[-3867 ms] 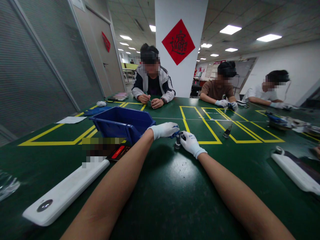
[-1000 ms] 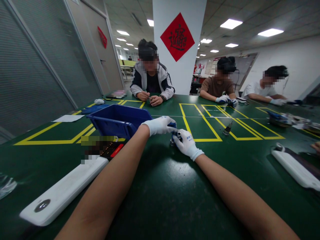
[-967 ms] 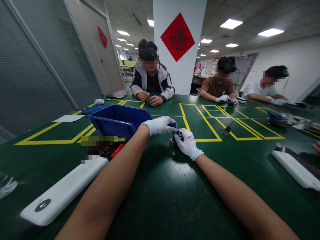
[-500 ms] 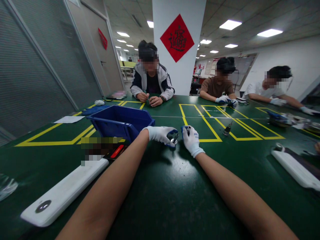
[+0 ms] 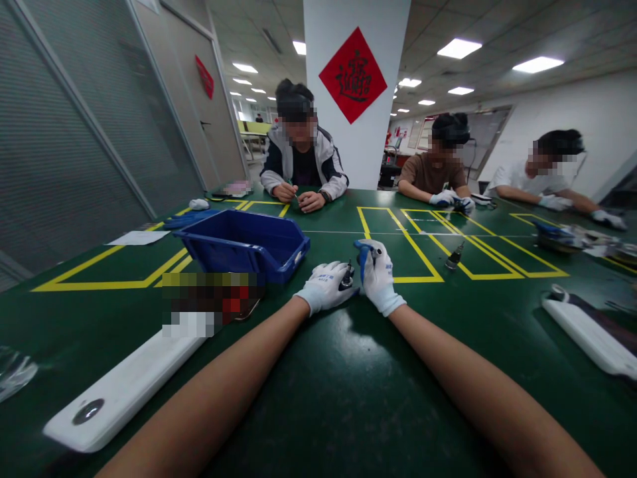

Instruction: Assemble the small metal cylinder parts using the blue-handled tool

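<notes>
Desk: What has just changed here?

Field: The left hand and the right hand, both gloved, have been drawn apart over the green table. A second ago they were pressed together around metal parts; now a separate part is held in each. The near right corner of the blue bin, half a second ago partly covered by the left hand, is left in plain view.

Desk: What is meant by that for the work in hand?

Field: It is judged that the two parts are now being handled singly. Whether they were ever joined cannot be told.

Desk: And the grip?

Field: The left fingers are clamped on a dark metal piece, just right of the blue bin. Farther right of it, the right fingers are curled tightly about a metal tube.

Desk: How are the parts seen?

Field: The dark piece is topped by a narrow tip; its lower end is mostly hidden by the glove. On the tube, only a round, bright-rimmed opening is shown. Well right of the bin, a second dark piece is stood tip upward.
</notes>
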`<state>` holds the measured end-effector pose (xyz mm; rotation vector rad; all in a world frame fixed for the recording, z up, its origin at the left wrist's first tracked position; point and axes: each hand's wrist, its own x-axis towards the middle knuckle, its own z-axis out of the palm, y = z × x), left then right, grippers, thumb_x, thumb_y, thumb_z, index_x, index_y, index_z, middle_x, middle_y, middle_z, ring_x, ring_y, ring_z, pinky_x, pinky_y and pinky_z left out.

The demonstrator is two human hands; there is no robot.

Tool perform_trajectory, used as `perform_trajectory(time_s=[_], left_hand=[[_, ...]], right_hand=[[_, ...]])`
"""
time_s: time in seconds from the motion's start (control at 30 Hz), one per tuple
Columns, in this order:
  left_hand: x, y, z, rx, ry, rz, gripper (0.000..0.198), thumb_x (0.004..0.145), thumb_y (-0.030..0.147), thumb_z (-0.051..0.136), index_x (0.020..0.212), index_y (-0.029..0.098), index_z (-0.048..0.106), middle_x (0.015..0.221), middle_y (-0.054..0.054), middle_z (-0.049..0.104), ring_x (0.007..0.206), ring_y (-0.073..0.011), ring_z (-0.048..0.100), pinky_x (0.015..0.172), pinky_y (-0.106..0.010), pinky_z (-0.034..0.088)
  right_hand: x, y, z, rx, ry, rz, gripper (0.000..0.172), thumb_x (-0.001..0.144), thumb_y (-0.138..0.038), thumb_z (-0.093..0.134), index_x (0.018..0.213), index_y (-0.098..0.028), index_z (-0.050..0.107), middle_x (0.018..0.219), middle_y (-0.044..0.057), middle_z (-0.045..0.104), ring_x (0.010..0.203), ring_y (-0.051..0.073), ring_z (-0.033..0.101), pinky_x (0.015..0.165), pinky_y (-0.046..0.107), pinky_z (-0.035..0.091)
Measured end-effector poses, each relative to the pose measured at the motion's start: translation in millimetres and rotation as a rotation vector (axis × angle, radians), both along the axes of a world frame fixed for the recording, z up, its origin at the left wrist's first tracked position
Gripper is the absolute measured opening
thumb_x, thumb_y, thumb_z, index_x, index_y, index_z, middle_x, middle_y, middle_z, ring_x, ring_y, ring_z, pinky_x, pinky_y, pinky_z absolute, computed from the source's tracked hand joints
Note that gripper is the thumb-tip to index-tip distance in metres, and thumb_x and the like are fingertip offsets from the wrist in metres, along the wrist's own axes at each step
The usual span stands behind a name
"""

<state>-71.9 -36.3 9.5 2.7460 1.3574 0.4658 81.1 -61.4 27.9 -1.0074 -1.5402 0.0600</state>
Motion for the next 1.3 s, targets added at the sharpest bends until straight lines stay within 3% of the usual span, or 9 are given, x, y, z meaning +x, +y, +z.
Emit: perform_trajectory(time_s=[0.2, 0.47, 0.63, 0.73, 0.87, 1.13, 1.3], left_hand=[[2.0, 0.2, -0.5, 0.048, -0.044, -0.063, 0.053, 0.081, 0.057, 0.047, 0.120, 0.021, 0.050, 0.122, -0.009, 0.056, 0.113, -0.0263, 0.052, 0.104, -0.043, 0.033], [2.4, 2.5, -1.9, 0.072, -0.006, -0.070, 0.055, 0.079, 0.051, 0.051, 0.123, 0.017, 0.049, 0.121, -0.011, 0.056, 0.111, -0.0284, 0.053, 0.099, -0.040, 0.039], [3.5, 1.9, -1.4, 0.070, -0.004, -0.101, 0.048, 0.082, 0.052, 0.047, 0.115, 0.017, 0.054, 0.113, -0.010, 0.060, 0.106, -0.0273, 0.056, 0.096, -0.039, 0.042], [4.7, 0.5, 0.4, 0.060, -0.025, -0.113, 0.050, 0.083, 0.049, 0.047, 0.120, 0.017, 0.051, 0.116, -0.010, 0.059, 0.108, -0.0264, 0.056, 0.097, -0.037, 0.041], [5.0, 1.2, 0.6, 0.021, -0.040, -0.114, 0.052, 0.082, 0.049, 0.048, 0.122, 0.017, 0.049, 0.119, -0.010, 0.058, 0.108, -0.0261, 0.056, 0.099, -0.037, 0.040], [5.4, 9.5, -10.9, -0.009, -0.016, -0.107, 0.060, 0.081, 0.053, 0.045, 0.133, 0.022, 0.041, 0.134, -0.008, 0.049, 0.122, -0.0257, 0.046, 0.108, -0.039, 0.030], [6.0, 6.3, -7.7, -0.003, -0.033, -0.031, 0.062, 0.078, 0.053, 0.049, 0.129, 0.018, 0.044, 0.130, -0.011, 0.051, 0.120, -0.0275, 0.047, 0.106, -0.039, 0.033]], right_hand=[[-6.4, 0.4, 1.6, -0.222, -0.106, 0.097, 0.037, 0.092, -0.044, 0.037, 0.109, -0.020, 0.059, 0.106, 0.007, 0.062, 0.101, 0.018, 0.057, 0.092, 0.032, 0.043], [-13.9, -8.0, 8.5, -0.190, -0.180, 0.084, 0.032, 0.090, -0.045, 0.042, 0.101, -0.021, 0.060, 0.097, 0.006, 0.063, 0.091, 0.018, 0.058, 0.083, 0.031, 0.044], [-12.3, -7.5, 5.3, -0.265, -0.081, 0.020, 0.033, 0.090, -0.047, 0.041, 0.082, -0.020, 0.059, 0.079, 0.003, 0.064, 0.076, 0.016, 0.059, 0.070, 0.027, 0.044], [-8.6, -5.1, 1.0, -0.290, -0.110, -0.016, 0.034, 0.087, -0.049, 0.044, 0.072, -0.021, 0.056, 0.070, 0.001, 0.061, 0.068, 0.015, 0.057, 0.064, 0.026, 0.042], [-5.1, -4.2, -3.6, -0.256, -0.147, -0.023, 0.033, 0.086, -0.049, 0.046, 0.074, -0.020, 0.057, 0.073, 0.002, 0.061, 0.071, 0.016, 0.056, 0.067, 0.028, 0.042], [-5.1, -12.7, -7.9, -0.171, -0.251, 0.178, 0.029, 0.088, -0.044, 0.044, 0.096, -0.021, 0.060, 0.093, 0.006, 0.063, 0.091, 0.020, 0.058, 0.083, 0.033, 0.045], [-8.0, -0.6, -14.2, -0.232, -0.144, 0.034, 0.031, 0.087, -0.048, 0.045, 0.095, -0.020, 0.058, 0.091, 0.006, 0.062, 0.088, 0.019, 0.057, 0.081, 0.033, 0.045]])
